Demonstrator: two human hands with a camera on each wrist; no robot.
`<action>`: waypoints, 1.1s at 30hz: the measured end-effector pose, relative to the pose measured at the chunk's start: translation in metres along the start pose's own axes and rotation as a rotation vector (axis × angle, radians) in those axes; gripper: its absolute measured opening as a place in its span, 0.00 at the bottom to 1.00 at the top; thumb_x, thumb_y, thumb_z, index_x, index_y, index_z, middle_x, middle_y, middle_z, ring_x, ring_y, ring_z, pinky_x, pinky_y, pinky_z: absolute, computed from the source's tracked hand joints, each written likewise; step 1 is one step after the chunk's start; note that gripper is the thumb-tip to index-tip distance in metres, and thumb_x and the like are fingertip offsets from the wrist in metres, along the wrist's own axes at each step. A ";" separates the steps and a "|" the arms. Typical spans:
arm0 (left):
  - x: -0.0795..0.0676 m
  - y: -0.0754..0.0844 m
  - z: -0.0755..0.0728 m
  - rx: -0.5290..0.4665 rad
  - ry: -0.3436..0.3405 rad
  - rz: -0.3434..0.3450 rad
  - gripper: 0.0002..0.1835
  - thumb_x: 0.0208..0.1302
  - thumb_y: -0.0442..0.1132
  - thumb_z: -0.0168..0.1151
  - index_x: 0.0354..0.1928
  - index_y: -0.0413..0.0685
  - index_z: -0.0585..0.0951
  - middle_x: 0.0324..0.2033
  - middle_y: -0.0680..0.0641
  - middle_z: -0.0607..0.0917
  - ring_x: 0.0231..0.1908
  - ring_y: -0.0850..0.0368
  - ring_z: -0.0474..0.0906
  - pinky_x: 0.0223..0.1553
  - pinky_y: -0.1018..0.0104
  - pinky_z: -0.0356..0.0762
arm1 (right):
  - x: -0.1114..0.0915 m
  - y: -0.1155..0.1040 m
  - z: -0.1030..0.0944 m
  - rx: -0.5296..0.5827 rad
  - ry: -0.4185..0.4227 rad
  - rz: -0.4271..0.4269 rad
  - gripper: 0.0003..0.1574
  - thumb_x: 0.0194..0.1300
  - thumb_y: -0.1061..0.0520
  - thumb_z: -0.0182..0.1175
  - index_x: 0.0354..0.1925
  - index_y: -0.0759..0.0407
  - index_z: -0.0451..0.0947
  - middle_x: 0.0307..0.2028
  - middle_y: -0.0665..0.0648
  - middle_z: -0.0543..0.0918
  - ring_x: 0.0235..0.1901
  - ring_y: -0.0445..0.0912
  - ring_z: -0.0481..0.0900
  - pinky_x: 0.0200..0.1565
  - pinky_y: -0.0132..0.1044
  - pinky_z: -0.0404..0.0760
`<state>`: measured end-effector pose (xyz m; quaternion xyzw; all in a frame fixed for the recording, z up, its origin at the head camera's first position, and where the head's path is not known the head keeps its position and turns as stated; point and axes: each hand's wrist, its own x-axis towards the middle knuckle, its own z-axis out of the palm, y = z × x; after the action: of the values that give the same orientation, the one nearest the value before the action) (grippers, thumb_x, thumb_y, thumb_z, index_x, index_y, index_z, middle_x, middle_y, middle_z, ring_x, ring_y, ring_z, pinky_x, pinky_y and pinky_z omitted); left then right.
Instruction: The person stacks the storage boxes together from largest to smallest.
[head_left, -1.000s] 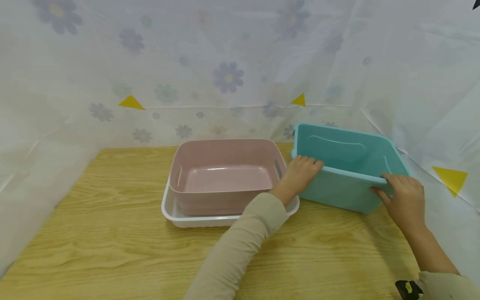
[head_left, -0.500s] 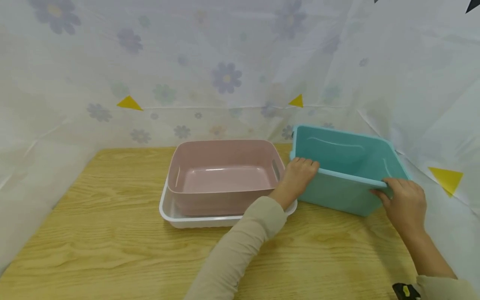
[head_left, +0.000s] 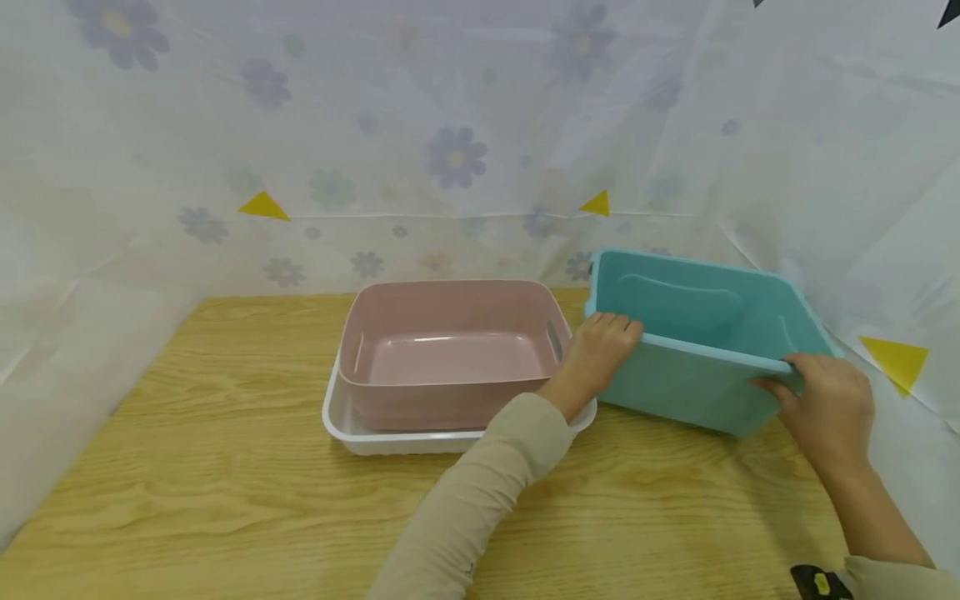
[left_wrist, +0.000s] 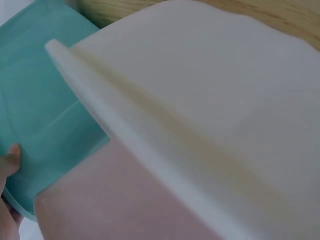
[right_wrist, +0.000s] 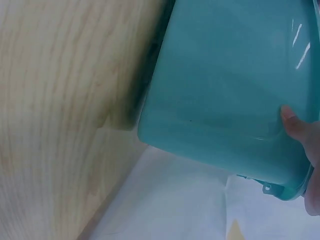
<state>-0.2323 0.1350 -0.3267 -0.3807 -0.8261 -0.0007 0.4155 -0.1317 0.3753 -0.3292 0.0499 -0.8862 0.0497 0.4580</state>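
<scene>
A teal plastic bin [head_left: 675,379] sits at the back right, its open top facing up and its long side angled to me. With fingers over the near rim and thumb against the outer wall, my left hand [head_left: 600,346] grips the bin near its left corner; that thumb [left_wrist: 14,156] shows in the left wrist view. Toward the right corner of the same rim, my right hand [head_left: 828,404] holds on, its thumb [right_wrist: 292,125] pressed to the outer wall. A dark shadow lies along the bin's lower edge in the right wrist view.
Left of the bin, a pink basket [head_left: 420,404] with side handle slots stands inside a white tray [head_left: 405,442]. My left forearm crosses over their right end. A flowered sheet [head_left: 450,100] hangs behind the wooden table [head_left: 225,500], with yellow triangles [head_left: 264,206] on it.
My right hand has shifted a little to the right, and the bin's right end has swung with it. The left hand keeps about the same place; basket and tray stay put.
</scene>
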 end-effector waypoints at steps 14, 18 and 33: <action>0.018 -0.009 -0.020 -0.006 0.093 -0.025 0.09 0.64 0.34 0.55 0.38 0.57 0.82 0.33 0.60 0.84 0.32 0.68 0.79 0.35 0.79 0.72 | 0.026 -0.008 -0.024 -0.101 -0.022 0.034 0.54 0.49 0.27 0.32 0.36 0.75 0.76 0.33 0.77 0.78 0.32 0.70 0.73 0.37 0.63 0.71; 0.022 -0.012 -0.027 -0.002 0.095 -0.039 0.10 0.64 0.33 0.56 0.39 0.57 0.82 0.32 0.60 0.84 0.31 0.68 0.79 0.35 0.80 0.72 | 0.033 -0.009 -0.028 -0.099 -0.020 0.038 0.51 0.50 0.29 0.36 0.36 0.75 0.75 0.32 0.78 0.78 0.34 0.70 0.73 0.41 0.63 0.71; 0.033 -0.026 -0.052 -0.093 0.070 -0.023 0.11 0.65 0.33 0.54 0.44 0.54 0.82 0.36 0.56 0.83 0.36 0.64 0.79 0.42 0.77 0.74 | 0.057 -0.015 -0.044 -0.104 -0.031 0.024 0.58 0.50 0.24 0.31 0.34 0.77 0.76 0.30 0.79 0.77 0.31 0.71 0.73 0.39 0.64 0.71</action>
<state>-0.2253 0.1207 -0.2621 -0.3898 -0.8145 -0.0573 0.4258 -0.1271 0.3635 -0.2569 0.0161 -0.8950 0.0083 0.4458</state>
